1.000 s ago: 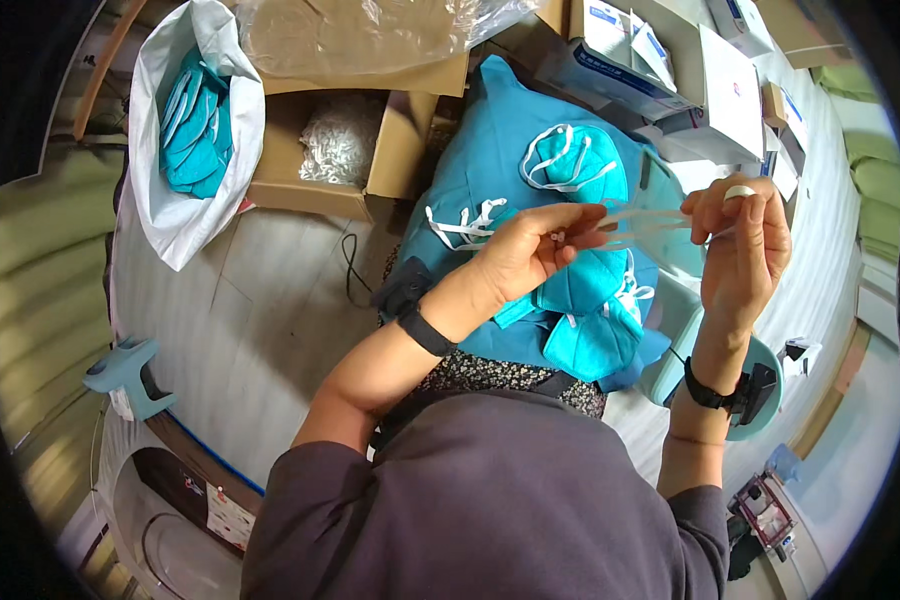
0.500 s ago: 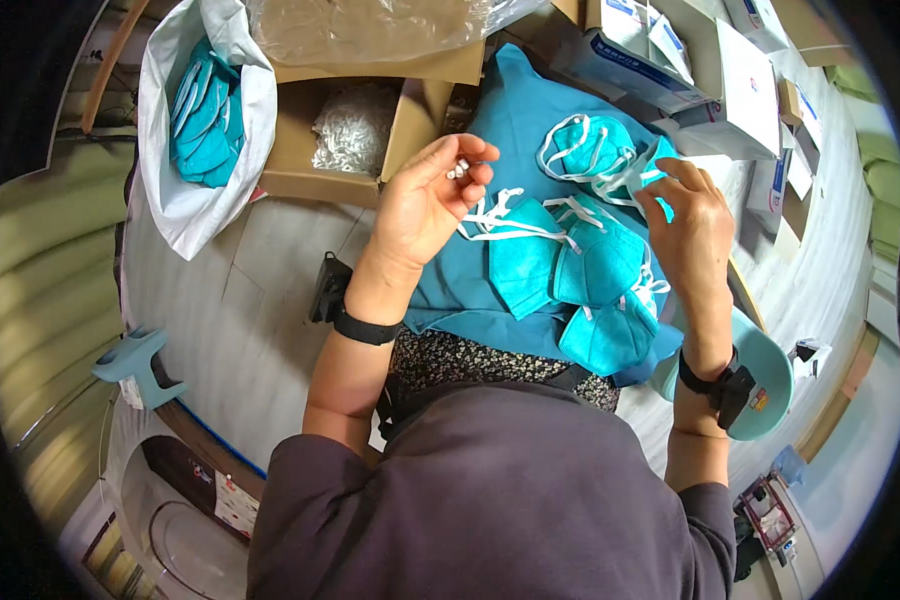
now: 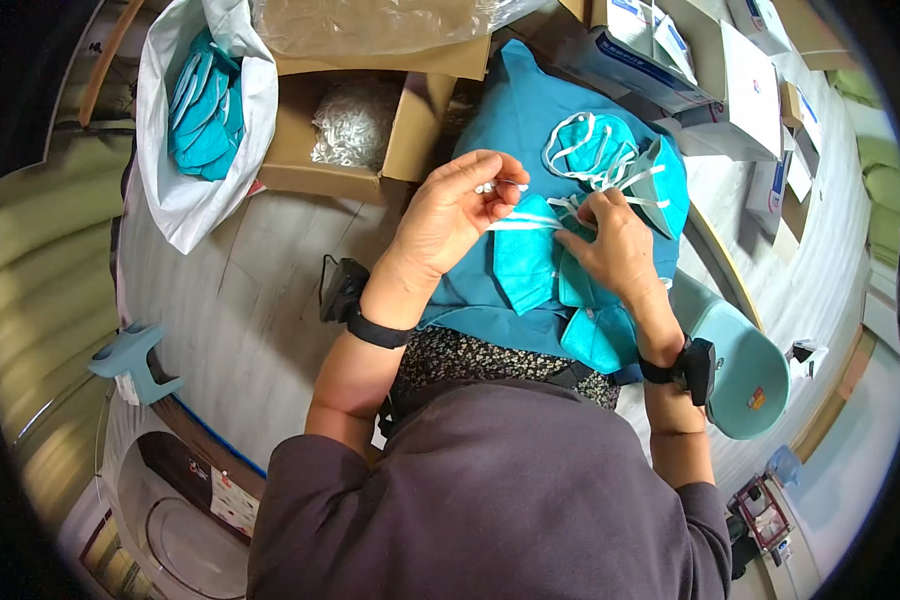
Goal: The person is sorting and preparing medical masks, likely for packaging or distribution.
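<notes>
My left hand [image 3: 460,205] is closed, with several small white pieces [image 3: 486,187] held in its curled fingers. Beside it, my right hand [image 3: 615,240] hovers over teal face masks, its thumb and index finger apart around white straps [image 3: 568,206]; any contact is hard to make out. One folded mask [image 3: 526,265] lies between the hands, and another mask [image 3: 600,338] sits nearest my lap. Farther back are a mask with looped straps [image 3: 595,140] and an opened-out mask [image 3: 667,190]. All rest on a blue cloth-covered cushion [image 3: 460,290] across my lap.
A white sack [image 3: 155,180] of teal masks stands at the far left. Next to it, a cardboard box [image 3: 320,187] contains many small white pieces. White and blue boxes [image 3: 650,75] crowd the back right. A pale green plastic stool [image 3: 745,370] is beside my right forearm.
My right hand has let go of the mask at the back right and moved left and nearer, over the middle masks. My left hand has shifted right with the white pieces.
</notes>
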`<action>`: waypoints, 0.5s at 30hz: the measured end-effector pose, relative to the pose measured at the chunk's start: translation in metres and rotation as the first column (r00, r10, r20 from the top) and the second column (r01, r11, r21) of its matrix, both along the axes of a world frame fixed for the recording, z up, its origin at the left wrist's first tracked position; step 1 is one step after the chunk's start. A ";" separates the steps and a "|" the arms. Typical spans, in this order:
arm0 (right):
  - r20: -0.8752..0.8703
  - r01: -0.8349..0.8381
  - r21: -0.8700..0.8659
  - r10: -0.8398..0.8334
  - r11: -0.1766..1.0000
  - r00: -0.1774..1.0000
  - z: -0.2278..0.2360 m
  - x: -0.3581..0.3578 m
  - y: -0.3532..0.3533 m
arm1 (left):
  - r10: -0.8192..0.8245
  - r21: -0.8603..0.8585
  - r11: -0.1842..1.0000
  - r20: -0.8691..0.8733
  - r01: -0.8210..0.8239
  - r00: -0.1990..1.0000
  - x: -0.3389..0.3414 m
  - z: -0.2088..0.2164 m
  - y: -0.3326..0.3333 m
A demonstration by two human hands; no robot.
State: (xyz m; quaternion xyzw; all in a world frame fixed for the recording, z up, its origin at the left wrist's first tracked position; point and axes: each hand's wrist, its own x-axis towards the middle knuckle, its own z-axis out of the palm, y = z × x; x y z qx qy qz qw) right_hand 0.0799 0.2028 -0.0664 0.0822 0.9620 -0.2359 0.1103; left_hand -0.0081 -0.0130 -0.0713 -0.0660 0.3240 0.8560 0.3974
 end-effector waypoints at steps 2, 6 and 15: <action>0.074 0.053 -0.139 -0.043 0.989 0.996 -0.002 -0.001 0.007 | -0.019 0.011 1.000 -0.016 0.019 1.000 0.000 0.000 0.001; -0.078 0.027 -0.304 -0.053 0.952 0.996 -0.002 0.007 0.013 | -0.076 -0.028 0.997 -0.060 0.074 0.995 -0.002 -0.001 0.008; 0.075 0.123 -0.727 -0.100 0.676 0.992 0.052 0.027 0.010 | -0.517 -0.281 0.852 -0.318 0.442 0.795 -0.022 -0.006 0.051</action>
